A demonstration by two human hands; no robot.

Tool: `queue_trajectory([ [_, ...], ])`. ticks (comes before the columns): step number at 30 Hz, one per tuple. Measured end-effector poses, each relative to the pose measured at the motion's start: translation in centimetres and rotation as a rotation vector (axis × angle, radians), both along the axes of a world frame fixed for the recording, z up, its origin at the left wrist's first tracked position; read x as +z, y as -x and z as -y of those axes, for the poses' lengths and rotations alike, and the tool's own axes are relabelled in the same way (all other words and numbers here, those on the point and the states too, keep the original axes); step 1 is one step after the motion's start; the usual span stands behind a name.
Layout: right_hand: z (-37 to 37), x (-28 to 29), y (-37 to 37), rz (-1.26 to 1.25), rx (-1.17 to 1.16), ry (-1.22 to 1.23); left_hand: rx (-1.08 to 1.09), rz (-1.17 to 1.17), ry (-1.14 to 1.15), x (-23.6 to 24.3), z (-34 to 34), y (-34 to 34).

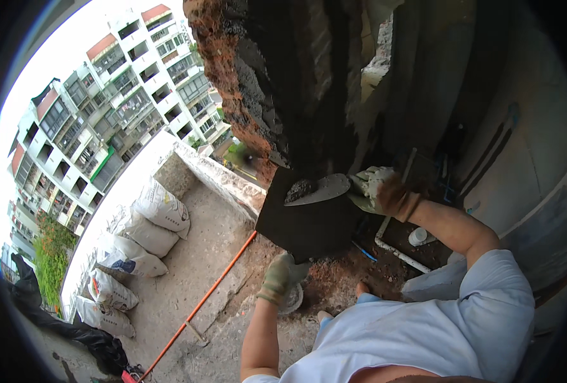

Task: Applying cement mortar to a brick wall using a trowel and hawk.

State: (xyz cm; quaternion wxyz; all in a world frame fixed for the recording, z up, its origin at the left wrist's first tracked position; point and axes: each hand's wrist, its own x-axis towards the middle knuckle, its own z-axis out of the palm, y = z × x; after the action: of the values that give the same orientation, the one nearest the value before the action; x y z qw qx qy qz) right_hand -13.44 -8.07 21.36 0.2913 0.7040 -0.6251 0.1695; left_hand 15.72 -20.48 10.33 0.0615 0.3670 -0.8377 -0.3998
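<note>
Pale blue shirt and both bare forearms enter from the lower edge. Listed nearest first.

Left hand [283,273]: gloved in worn greenish fabric, forearm rising near-vertical, fingers closed around the underside grip of a dark square mortar board [306,220]. The board is held roughly level in front of the wall, with its far edge close under the brickwork.

Right hand [378,189]: in a pale, mortar-smeared glove with a brown cuff, elbow bent out to the right, forearm sloping up and left. The fingers are clenched on the handle of a pointed steel trowel [318,190], which lies almost flat above the board's far edge. A dark lump of wet mortar [301,189] sits on the blade toward its tip.

Handling, as a judgement: the board is best kept level and tight under the blade to catch droppings, and the blade kept flat until it meets the joint, so the load does not slide off.

Brick wall [258,83]: rough red brick with grey mortar, directly above the trowel.

White pipe [392,246] and a small white cap [418,236]: on the rubble floor to the right, below the right forearm.

Orange rod [200,303]: lying diagonally across the concrete balcony floor [188,274].

White sacks [144,233]: stacked along the balcony's left parapet.

Apartment blocks [105,102]: well beyond the parapet.
</note>
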Motion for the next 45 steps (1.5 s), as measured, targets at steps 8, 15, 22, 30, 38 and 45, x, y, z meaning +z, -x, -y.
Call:
queue_trajectory([
  [8,1.8,9.4,-2.9,0.020,0.135,0.477,0.141,-0.277,-0.727,-3.9,-4.4,2.2],
  [15,6.9,17.5,-5.9,0.743,0.419,0.240,0.221,-0.525,-0.833,-3.2,-2.4,-0.1],
  [22,12.1,28.1,-3.4,0.817,0.142,0.208,0.286,-0.667,-0.827,-3.6,-2.7,-1.9],
  [30,11.7,31.4,-4.0,1.042,-0.039,-0.607,0.258,-0.589,-0.851,-3.8,-2.4,-2.5],
  [38,13.9,37.4,-2.9,0.654,-0.267,-0.888,0.233,-0.580,-0.887,-2.8,-3.1,-1.8],
  [45,15.6,36.5,-3.0,0.581,-0.121,-0.658,0.247,-0.636,-0.927,-4.3,-3.5,-3.3],
])
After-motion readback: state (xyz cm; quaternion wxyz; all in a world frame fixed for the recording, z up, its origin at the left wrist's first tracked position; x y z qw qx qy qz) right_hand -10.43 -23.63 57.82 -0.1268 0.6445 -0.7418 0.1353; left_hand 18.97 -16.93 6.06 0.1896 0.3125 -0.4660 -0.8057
